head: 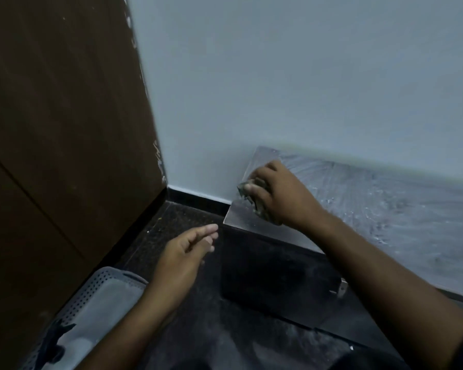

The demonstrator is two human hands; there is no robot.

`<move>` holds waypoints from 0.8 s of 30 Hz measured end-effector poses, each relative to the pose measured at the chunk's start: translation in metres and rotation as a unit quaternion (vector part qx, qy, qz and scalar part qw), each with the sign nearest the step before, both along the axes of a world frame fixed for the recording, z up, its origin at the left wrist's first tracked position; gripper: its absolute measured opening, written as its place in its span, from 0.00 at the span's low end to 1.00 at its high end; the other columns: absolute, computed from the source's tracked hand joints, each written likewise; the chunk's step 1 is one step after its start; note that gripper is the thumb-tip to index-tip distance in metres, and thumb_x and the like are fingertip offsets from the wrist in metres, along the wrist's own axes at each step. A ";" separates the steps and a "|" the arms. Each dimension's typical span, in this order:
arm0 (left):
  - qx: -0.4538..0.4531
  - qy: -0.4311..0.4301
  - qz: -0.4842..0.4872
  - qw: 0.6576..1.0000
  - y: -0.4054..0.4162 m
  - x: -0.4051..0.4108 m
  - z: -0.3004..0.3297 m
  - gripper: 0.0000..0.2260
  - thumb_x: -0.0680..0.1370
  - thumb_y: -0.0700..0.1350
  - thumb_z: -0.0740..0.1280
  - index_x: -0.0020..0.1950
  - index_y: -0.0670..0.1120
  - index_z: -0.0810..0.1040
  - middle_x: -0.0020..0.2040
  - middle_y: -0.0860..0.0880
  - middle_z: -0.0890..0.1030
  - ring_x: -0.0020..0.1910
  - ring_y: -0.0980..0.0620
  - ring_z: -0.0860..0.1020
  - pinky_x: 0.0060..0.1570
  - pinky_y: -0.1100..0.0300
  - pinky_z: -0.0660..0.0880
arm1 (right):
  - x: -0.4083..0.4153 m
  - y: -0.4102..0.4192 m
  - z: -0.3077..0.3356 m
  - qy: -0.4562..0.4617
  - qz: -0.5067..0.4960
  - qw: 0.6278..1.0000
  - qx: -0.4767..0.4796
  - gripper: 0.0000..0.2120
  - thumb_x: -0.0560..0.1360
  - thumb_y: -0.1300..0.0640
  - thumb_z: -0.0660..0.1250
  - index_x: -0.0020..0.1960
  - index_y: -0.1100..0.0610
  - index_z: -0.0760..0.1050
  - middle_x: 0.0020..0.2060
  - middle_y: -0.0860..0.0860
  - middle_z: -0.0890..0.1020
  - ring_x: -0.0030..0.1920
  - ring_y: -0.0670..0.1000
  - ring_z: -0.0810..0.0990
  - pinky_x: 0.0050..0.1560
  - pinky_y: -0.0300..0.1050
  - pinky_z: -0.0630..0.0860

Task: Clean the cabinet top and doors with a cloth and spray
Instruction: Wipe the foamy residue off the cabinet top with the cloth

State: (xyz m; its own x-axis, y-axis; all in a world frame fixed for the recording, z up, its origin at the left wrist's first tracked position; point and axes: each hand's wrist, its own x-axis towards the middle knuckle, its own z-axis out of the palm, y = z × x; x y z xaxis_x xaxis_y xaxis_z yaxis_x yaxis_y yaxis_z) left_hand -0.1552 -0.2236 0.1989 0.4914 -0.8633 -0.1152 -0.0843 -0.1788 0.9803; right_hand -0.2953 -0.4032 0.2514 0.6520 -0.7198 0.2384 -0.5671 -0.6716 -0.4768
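Note:
The cabinet top (385,206) is a grey, wet-streaked surface running along the pale wall at the right. My right hand (278,193) presses a crumpled grey-green cloth (247,198) onto the top's left end, near its corner. My left hand (187,252) hovers in the air to the left of the cabinet, fingers loosely apart, holding nothing. The cabinet's dark front door (273,279) lies below the top, with a metal handle (341,288) at its right side. No spray bottle is in view.
A tall dark brown wooden panel (64,129) fills the left side. The pale wall (278,76) meets a black skirting (198,198) and dark floor (166,236). A grey perforated basket (99,303) stands at the lower left by my left forearm.

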 end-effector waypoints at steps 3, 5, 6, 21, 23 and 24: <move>-0.011 -0.044 0.024 0.999 -0.026 -0.007 -0.010 0.14 0.82 0.39 0.65 0.68 0.47 0.79 0.62 0.52 0.82 0.58 0.63 0.79 0.52 0.75 0.73 | -0.005 0.001 -0.012 0.025 -0.002 0.999 -0.040 0.11 0.79 0.45 0.66 0.55 0.50 0.81 0.54 0.49 0.74 0.52 0.53 0.78 0.50 0.52 0.79; -0.018 -0.072 0.044 0.996 -0.042 -0.007 -0.017 0.14 0.82 0.39 0.64 0.68 0.45 0.79 0.64 0.50 0.81 0.62 0.57 0.78 0.58 0.71 0.71 | 0.000 0.005 -0.020 0.042 0.004 0.997 -0.070 0.11 0.79 0.44 0.66 0.57 0.47 0.80 0.55 0.48 0.74 0.54 0.53 0.77 0.48 0.50 0.79; -0.015 -0.089 0.044 0.995 -0.050 -0.008 -0.020 0.14 0.82 0.39 0.64 0.68 0.44 0.79 0.64 0.49 0.81 0.62 0.57 0.78 0.58 0.72 0.71 | 0.003 0.007 -0.025 0.046 0.009 0.996 -0.080 0.12 0.79 0.44 0.65 0.59 0.46 0.80 0.57 0.48 0.74 0.55 0.53 0.77 0.48 0.49 0.79; 0.049 -0.047 0.065 0.996 -0.089 0.013 -0.026 0.08 0.76 0.37 0.73 0.46 0.50 0.85 0.41 0.57 0.87 0.42 0.67 0.83 0.41 0.77 0.73 | 0.030 0.010 -0.070 0.090 -0.034 0.991 -0.097 0.18 0.79 0.47 0.64 0.67 0.50 0.77 0.62 0.49 0.78 0.52 0.52 0.75 0.45 0.50 0.77; 0.074 -0.052 0.062 0.994 -0.089 0.014 -0.020 0.09 0.77 0.37 0.72 0.43 0.51 0.85 0.37 0.59 0.86 0.39 0.67 0.83 0.39 0.77 0.73 | 0.018 0.029 -0.070 0.085 -0.022 0.991 -0.101 0.17 0.79 0.48 0.63 0.66 0.51 0.76 0.63 0.50 0.78 0.54 0.54 0.77 0.46 0.51 0.78; 0.083 -0.045 0.054 0.994 -0.093 0.015 -0.015 0.10 0.77 0.37 0.71 0.42 0.51 0.85 0.37 0.59 0.86 0.37 0.66 0.82 0.38 0.76 0.74 | 0.012 0.035 -0.069 0.083 -0.024 0.992 -0.095 0.17 0.79 0.49 0.64 0.66 0.51 0.76 0.64 0.50 0.78 0.55 0.55 0.77 0.47 0.52 0.78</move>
